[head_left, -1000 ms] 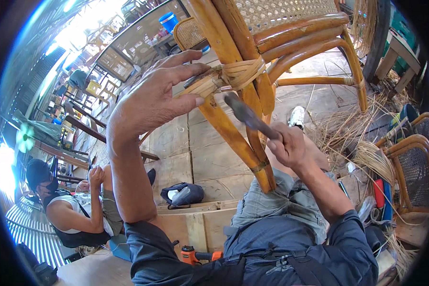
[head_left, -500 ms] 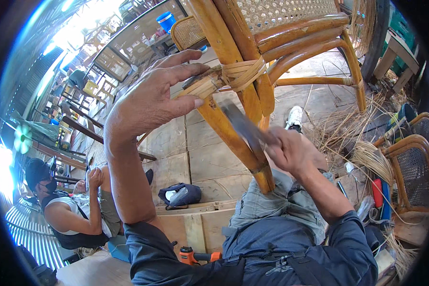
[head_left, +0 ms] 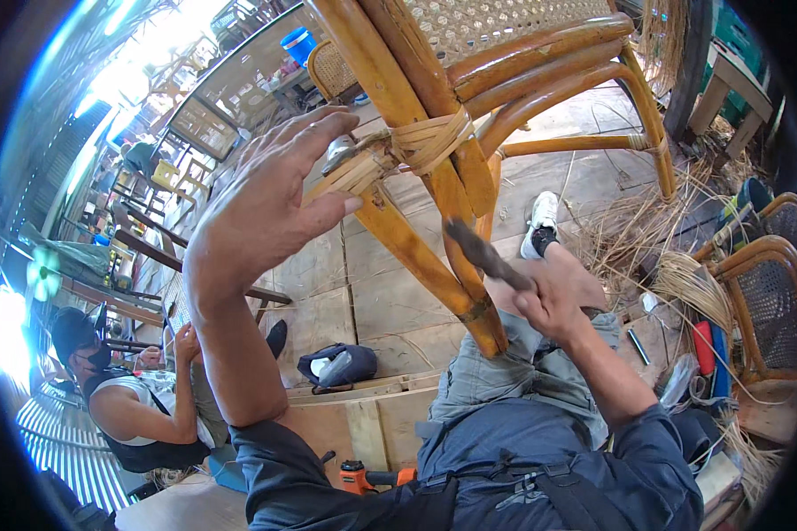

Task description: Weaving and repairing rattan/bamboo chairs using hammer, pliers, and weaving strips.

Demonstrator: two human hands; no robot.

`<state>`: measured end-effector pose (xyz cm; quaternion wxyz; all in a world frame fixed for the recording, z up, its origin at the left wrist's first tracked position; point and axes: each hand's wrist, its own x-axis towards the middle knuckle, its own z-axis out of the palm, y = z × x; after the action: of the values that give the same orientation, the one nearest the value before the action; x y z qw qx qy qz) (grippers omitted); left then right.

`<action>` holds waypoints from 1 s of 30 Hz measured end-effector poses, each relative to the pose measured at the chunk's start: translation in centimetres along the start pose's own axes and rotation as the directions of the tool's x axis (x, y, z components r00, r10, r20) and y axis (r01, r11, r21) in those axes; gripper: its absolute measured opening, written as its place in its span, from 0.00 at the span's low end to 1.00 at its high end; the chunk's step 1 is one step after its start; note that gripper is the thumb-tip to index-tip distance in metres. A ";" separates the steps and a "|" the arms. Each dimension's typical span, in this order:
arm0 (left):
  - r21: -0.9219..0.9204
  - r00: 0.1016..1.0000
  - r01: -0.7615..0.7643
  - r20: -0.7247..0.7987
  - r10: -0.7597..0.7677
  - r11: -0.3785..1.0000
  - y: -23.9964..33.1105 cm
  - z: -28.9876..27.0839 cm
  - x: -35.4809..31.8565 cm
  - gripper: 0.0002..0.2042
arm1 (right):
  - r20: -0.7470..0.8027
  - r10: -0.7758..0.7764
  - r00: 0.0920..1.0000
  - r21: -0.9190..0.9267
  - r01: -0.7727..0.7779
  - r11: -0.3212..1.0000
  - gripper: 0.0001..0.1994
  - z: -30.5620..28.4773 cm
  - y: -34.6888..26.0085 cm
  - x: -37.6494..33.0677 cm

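A glossy rattan chair [head_left: 514, 66] with woven cane stands tilted before me, one slanting leg [head_left: 421, 257] coming down to my lap. Pale rattan strips [head_left: 432, 142] are wrapped around a joint of its frame, and their loose ends run left. My left hand [head_left: 266, 199] grips these ends between thumb and fingers. A small greyish piece [head_left: 338, 152] shows under its fingers; I cannot make out its kind. In my closed right hand [head_left: 549, 296] is a dark, narrow bar-shaped tool [head_left: 487, 257], pointing up and left beside the leg, apart from the binding.
A person [head_left: 142, 398] sits at the left, hands raised. A dark bag [head_left: 336, 363] lies on the wooden floor, and an orange-and-black tool [head_left: 359, 478] is by my left side. Loose rattan fibres [head_left: 624, 221] and another cane chair [head_left: 766, 301] are at the right.
The tool in my right hand has swung away from the leg, to the right and down. My left hand keeps its grip; the chair appears slightly farther left in view.
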<state>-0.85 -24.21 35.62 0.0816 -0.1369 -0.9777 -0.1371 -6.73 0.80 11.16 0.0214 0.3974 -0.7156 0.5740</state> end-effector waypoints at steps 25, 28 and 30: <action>-0.785 0.848 0.223 0.449 0.283 0.578 13.4 29.9 -0.3 0.11 | -0.814 0.409 0.413 -0.208 -0.864 0.459 0.07 -12.2 9.0 -29.8; -0.761 0.822 0.267 0.501 0.272 0.591 14.1 32.7 0.7 0.11 | -0.779 0.474 0.410 -0.285 -0.905 0.316 0.07 -13.2 10.7 -34.5; -0.767 0.805 0.289 0.518 0.288 0.572 14.1 34.5 1.1 0.12 | -0.756 0.510 0.410 -0.306 -0.910 0.278 0.07 -12.4 12.1 -36.0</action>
<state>-1.97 -0.87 6.57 -0.3008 -0.1937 -0.7735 -0.5232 5.48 31.08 -11.88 0.0855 -0.2006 -0.9340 0.2829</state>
